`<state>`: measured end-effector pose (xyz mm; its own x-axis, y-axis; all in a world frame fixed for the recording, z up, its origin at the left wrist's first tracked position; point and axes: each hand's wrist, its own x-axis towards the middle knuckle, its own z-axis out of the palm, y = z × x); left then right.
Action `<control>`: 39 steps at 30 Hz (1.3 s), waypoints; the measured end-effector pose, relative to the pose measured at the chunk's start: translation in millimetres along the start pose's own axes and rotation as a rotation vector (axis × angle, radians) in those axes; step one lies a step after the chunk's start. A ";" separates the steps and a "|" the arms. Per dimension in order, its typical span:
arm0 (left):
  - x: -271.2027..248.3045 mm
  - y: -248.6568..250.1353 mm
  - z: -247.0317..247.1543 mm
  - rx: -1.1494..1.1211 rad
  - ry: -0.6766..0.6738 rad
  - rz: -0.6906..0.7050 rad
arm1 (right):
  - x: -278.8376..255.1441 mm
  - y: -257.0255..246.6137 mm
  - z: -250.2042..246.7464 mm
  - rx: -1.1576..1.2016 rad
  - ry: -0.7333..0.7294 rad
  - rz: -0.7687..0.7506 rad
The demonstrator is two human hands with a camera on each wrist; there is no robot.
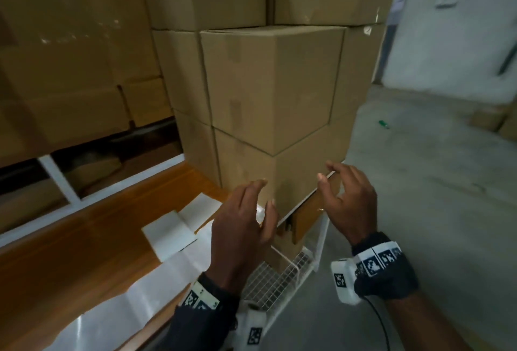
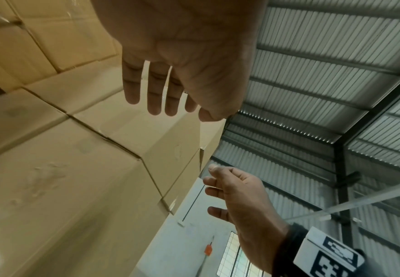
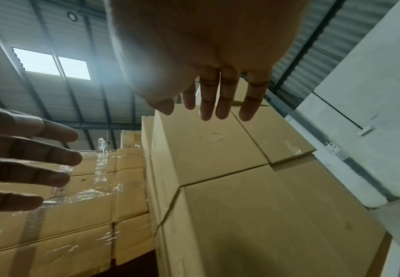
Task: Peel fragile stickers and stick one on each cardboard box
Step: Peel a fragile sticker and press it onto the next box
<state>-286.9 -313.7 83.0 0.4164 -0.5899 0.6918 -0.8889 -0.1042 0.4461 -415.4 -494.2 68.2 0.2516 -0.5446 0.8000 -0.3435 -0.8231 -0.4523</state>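
- Both hands hang in front of the stack with fingers spread and loose: the left hand [image 1: 242, 227] holds nothing, and the right hand [image 1: 347, 199] has its fingertips at the white upper edge of a brown board [image 1: 309, 212], though I cannot tell whether they touch it.
- No peeled sticker shows on either hand; white sheets [image 1: 173, 234] lie on the orange wooden surface [image 1: 84, 244], perhaps the sticker stock, but no print is legible.
- Nearest of the stacked cardboard boxes [image 1: 268, 85] is the low box [image 1: 251, 163] behind the hands; its visible faces carry no sticker.
- Risk, as I judge it: the board leans on edge over the white wire rack [image 1: 277, 278], so a nudge could tip it.
- Risk: boxes sit offset, corners overhanging; hard pressing while sticking could shift them.
- Risk: a thin label can curl onto itself or crease on the seams.
- Cardboard is matte, tan and sharp-edged, with clear glossy tape at the seams and a few dents; the floor [image 1: 433, 183] is rough grey concrete.
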 end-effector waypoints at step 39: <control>155.2 5.5 90.0 -0.192 0.362 -0.460 | 214.9 156.7 99.4 0.852 -0.479 0.217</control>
<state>-244.4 -477.9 141.7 0.8176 -0.2059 0.5377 -0.5662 -0.1175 0.8159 -325.2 -756.2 130.0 0.6628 -0.5498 0.5084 0.2908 -0.4367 -0.8513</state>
